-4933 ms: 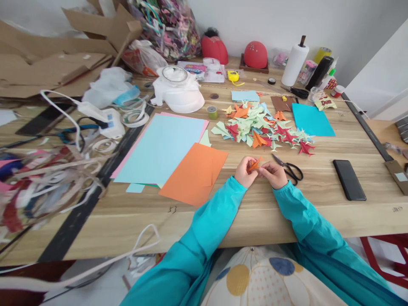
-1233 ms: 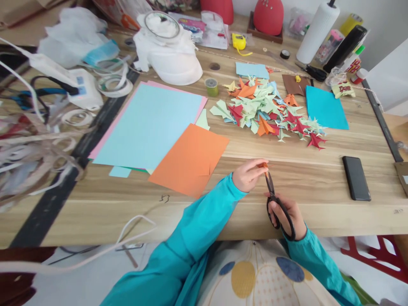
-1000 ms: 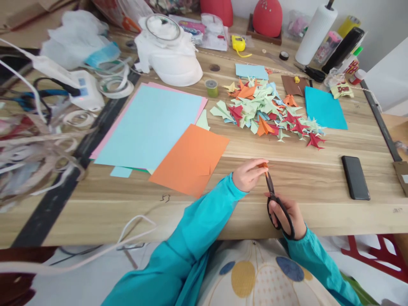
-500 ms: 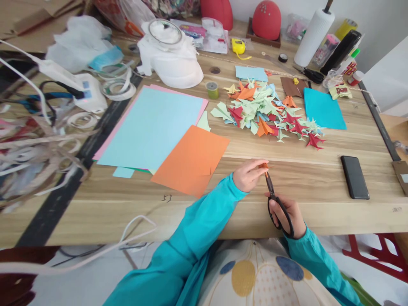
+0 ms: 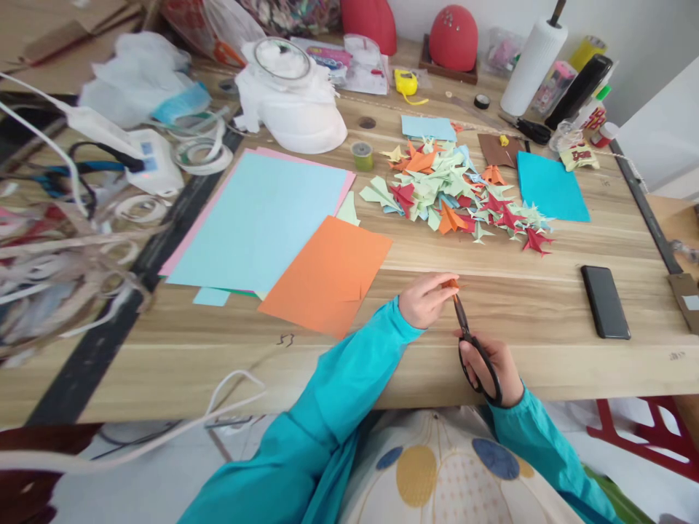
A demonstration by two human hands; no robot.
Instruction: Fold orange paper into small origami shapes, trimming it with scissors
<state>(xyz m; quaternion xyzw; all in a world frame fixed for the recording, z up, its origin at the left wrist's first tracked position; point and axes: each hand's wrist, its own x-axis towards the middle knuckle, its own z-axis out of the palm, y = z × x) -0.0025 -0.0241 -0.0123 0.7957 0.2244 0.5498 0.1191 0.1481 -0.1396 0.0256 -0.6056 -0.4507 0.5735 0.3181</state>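
Note:
My left hand [image 5: 427, 300] pinches a small folded piece of orange paper [image 5: 453, 284] between thumb and fingers, above the near part of the table. Black-handled scissors [image 5: 476, 358] are in my right hand [image 5: 503, 370], fingers through the loops. Their tips point away from me and meet the orange paper at my left fingertips; whether the blades are parted I cannot make out. Beyond my hands lies a heap of folded paper shapes [image 5: 437, 182] in pale green, orange, red and blue. An orange sheet [image 5: 333, 280] rests left of my left hand, overlapping a stack of light blue sheets [image 5: 262, 218].
A black phone [image 5: 605, 302] lies to the right. A turquoise paper square [image 5: 551, 185] sits beside the heap. At the back are a yellow tape measure [image 5: 405, 84], a white cap [image 5: 306, 109] and a red dome [image 5: 453, 38]. Tangled cords and ribbons [image 5: 65, 262] crowd the left.
The view has shifted very slightly. Both hands, the scissors and the orange paper keep almost the same position.

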